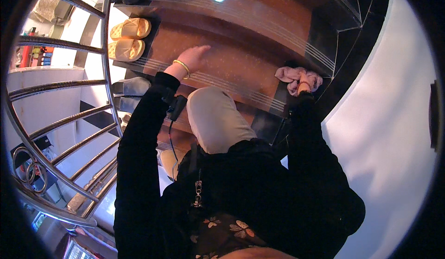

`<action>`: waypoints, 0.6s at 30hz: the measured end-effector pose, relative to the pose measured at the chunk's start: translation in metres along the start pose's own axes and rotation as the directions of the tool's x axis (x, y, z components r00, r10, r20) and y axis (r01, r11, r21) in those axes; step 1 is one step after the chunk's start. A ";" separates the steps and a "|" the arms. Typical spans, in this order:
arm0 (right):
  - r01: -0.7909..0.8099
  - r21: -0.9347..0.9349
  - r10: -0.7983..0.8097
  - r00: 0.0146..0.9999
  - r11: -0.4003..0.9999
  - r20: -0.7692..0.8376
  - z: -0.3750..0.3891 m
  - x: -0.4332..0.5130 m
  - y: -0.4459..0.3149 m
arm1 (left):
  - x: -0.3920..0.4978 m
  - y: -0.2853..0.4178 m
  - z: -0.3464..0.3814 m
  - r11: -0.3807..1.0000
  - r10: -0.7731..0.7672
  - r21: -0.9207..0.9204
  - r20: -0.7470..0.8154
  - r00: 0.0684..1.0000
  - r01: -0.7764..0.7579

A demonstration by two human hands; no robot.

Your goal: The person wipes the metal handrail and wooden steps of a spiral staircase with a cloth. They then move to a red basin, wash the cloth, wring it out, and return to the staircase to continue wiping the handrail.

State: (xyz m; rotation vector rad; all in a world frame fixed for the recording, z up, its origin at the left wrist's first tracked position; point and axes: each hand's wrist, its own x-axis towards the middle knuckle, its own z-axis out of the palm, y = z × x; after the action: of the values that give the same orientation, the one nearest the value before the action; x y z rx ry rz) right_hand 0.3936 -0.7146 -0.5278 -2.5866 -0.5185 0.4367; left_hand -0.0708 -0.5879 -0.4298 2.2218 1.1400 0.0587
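Note:
My right hand [304, 79] presses a crumpled pink cloth [288, 74] onto the right end of a reddish-brown stair tread [240, 68], by the black skirting. The cloth bulges out on both sides of the hand, and its fingertips are partly hidden in the folds. My left hand [193, 58], with a gold-coloured bangle on its wrist, is over the left part of the same tread, holding nothing, its fingers stretched to the right and close together, the thumb not clearly seen. Whether it touches the tread I cannot tell.
Yellow slippers [127, 49] stand at the tread's left end, with grey shoes [131, 86] lower down. A metal railing [108, 50] curves along the left. On the right rises a white wall [379, 120]. My bent knee [215, 120] is between my arms. A cable [170, 137] hangs by my left sleeve.

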 end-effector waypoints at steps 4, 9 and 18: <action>0.165 0.250 -0.209 0.965 0.954 0.160 0.002 -0.037 -0.049 | 0.022 0.017 -0.027 0.979 0.029 0.203 -0.216 0.976 0.016; -0.359 0.912 -0.326 0.854 0.197 0.406 0.068 -0.139 -0.143 | 0.069 0.048 -0.045 0.922 -0.015 0.376 -0.210 0.978 0.095; 0.121 0.937 -0.083 0.992 0.327 -0.099 -0.062 -0.044 -0.048 | 0.096 0.090 -0.046 0.816 -0.197 0.563 0.067 0.978 0.126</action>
State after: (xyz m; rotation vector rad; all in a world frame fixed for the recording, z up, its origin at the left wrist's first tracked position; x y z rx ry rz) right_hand 0.3650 -0.7176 -0.4423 -1.3652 -0.2566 0.4562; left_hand 0.0390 -0.5312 -0.3663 2.5634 1.4045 -0.5467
